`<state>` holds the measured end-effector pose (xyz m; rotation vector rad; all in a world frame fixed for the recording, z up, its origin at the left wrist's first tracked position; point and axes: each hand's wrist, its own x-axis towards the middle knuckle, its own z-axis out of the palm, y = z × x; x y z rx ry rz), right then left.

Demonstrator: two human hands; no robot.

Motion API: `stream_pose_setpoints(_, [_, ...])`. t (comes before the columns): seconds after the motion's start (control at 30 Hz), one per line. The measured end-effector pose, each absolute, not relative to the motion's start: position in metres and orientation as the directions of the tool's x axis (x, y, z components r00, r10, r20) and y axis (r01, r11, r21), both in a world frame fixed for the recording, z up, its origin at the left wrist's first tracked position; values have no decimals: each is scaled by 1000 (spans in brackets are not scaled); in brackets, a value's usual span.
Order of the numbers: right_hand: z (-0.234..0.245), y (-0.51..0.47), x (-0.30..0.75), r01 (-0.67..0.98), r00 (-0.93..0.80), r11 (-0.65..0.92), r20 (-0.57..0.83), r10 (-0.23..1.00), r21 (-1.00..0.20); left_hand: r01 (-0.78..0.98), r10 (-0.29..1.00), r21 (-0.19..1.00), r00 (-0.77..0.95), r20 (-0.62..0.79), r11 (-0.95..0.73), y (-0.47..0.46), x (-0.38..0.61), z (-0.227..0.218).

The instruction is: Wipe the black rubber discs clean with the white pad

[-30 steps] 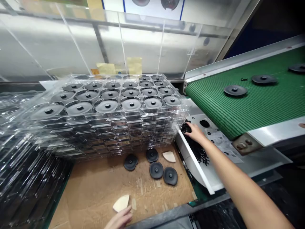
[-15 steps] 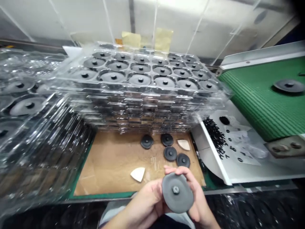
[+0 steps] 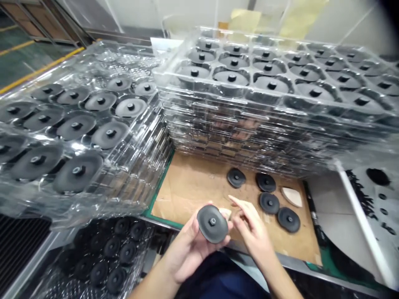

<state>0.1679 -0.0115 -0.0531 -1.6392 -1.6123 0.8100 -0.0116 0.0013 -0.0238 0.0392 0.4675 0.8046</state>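
Lower centre, dark disc (image 3: pixel 213 223): nub facing up, nearly round, no clear long axis.
Left hand (image 3: pixel 193 252): and it's got it, thumb and fingers closed around the rim.
Right hand (image 3: pixel 254 227): just right of the disc, fingers part-spread, nothing seen between them.
Edges: left tray stack (image 3: pixel 137 174), back tray stack (image 3: pixel 249 114).
Room: bare cardboard (image 3: pixel 193 182) above the left hand; loose discs (image 3: pixel 269 203) crowd the right.

Dark disc (image 3: pixel 213 227) held in left hand (image 3: pixel 190 250).
Right hand (image 3: pixel 256 233) seen at disc's 3 o'clock, clear trays (image 3: pixel 141 166) stacked at its 10 o'clock.
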Motion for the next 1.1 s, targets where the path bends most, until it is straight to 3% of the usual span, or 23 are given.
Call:
stream_pose_setpoints(0.13, [-86, -12, 154, 673, 79, -35, 25, 997, -739, -721, 737, 276, 461, -495, 636, 6, -23, -27])
stream_pose_setpoints(0.33, [-98, -22, 142, 690, -37, 90, 89, 995, -718, -737, 775, 357, 348, -527, 574, 11, -30, -33])
stream_pose_setpoints(0.47, [-67, -2, 152, 670, -77, 141, 120, 990, -729, -701, 778, 413, 329, -536, 581, 16, -26, -31])
stream_pose_setpoints(0.6, [-6, 11, 150, 654, 46, 128, 207, 977, -745, -637, 773, 476, 329, -542, 606, 17, -12, -22])
stream_pose_setpoints(0.7, [30, 5, 140, 586, -91, 341, 358, 929, -735, -579, 750, 489, 399, -528, 653, 16, -1, -12])
stream_pose_setpoints(0.8, [46, 0, 137, 536, -297, 372, 243, 924, -758, -568, 738, 483, 408, -538, 666, 14, 6, -5])
stream_pose_setpoints(0.87, [48, 1, 138, 587, -272, 360, 243, 931, -725, -562, 733, 483, 408, -544, 671, 13, 11, -2])
stream_pose_setpoints(0.93, [48, 3, 141, 634, -179, 375, 344, 922, -676, -545, 724, 484, 439, -532, 685, 12, 14, 0])
stream_pose_setpoints(1.0, [48, -1, 147, 581, -183, 415, 384, 905, -700, -540, 727, 488, 472, -499, 686, 13, 15, 1])
stream_pose_setpoints(1.1, [49, -17, 162, 501, -288, 398, 286, 914, -769, -538, 724, 485, 489, -486, 689, 13, 13, 4])
